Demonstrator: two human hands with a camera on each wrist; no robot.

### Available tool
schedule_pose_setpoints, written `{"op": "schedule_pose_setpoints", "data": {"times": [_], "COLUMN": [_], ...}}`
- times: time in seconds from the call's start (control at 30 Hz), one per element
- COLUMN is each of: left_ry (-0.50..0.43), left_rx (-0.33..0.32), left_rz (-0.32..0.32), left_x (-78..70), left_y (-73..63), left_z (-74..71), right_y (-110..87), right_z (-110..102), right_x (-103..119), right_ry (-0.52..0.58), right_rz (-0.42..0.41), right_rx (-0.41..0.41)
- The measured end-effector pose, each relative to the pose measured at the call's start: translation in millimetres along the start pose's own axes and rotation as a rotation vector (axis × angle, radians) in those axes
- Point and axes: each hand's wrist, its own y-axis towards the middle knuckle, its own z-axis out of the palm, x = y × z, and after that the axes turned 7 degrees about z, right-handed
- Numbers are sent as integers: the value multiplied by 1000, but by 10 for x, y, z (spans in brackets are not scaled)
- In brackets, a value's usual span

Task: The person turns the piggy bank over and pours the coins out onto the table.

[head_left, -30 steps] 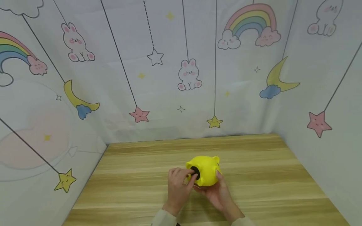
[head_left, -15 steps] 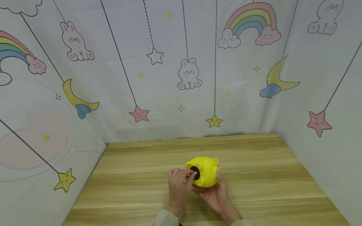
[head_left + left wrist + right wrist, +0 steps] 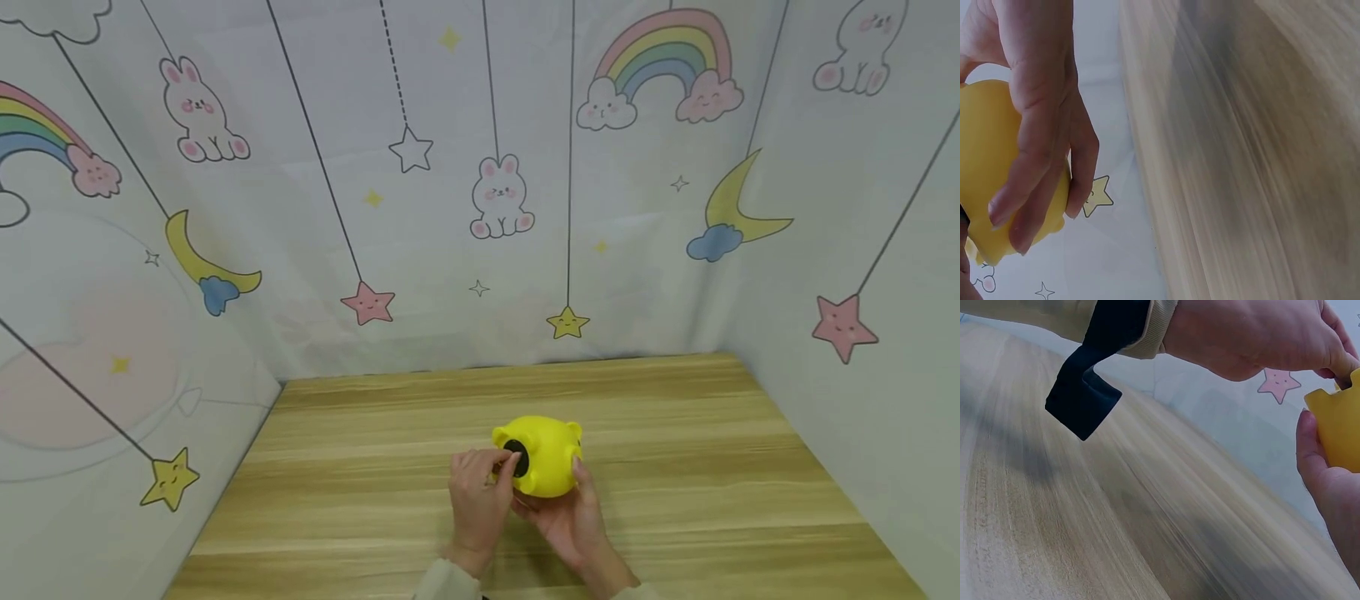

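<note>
The left hand [image 3: 478, 492] has thumb and index finger pinched together on the black disc [image 3: 523, 463], which sits at 9 o'clock on the yellow figure [image 3: 551, 454]. From 5 o'clock the right hand [image 3: 566, 521] grips the figure's body, thumb at 3 o'clock and fingers curled beneath, so that it is held above the wooden table [image 3: 360, 467].

The work on the disc looks midway: the figure is steadied and the disc reached, but the disc appears still in place. Whether it is being loosened or seated, I cannot tell; finishing with it seems left.

Against the frame a second ago, the left thumb and index tips are closer together and that hand lies slightly toward 3 o'clock; figure and disc have barely shifted.
</note>
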Motion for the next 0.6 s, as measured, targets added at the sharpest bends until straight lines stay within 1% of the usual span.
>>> {"op": "schedule_pose_setpoints", "data": {"times": [0.13, 0.37, 0.5, 0.6], "left_ry": [-3, 21, 34, 39], "left_rx": [12, 107, 123, 116], "left_rz": [-16, -35, -40, -38], "left_x": [-3, -12, -25, -29], "left_y": [-10, -30, -30, -23], "left_z": [-1, -23, -18, -19], "right_y": [4, 9, 3, 3], "right_z": [17, 28, 38, 38], "right_x": [-4, 10, 24, 35], "right_ry": [4, -10, -13, -16], "right_rz": [-8, -7, -1, 5], "right_rx": [-25, -43, -42, -40]}}
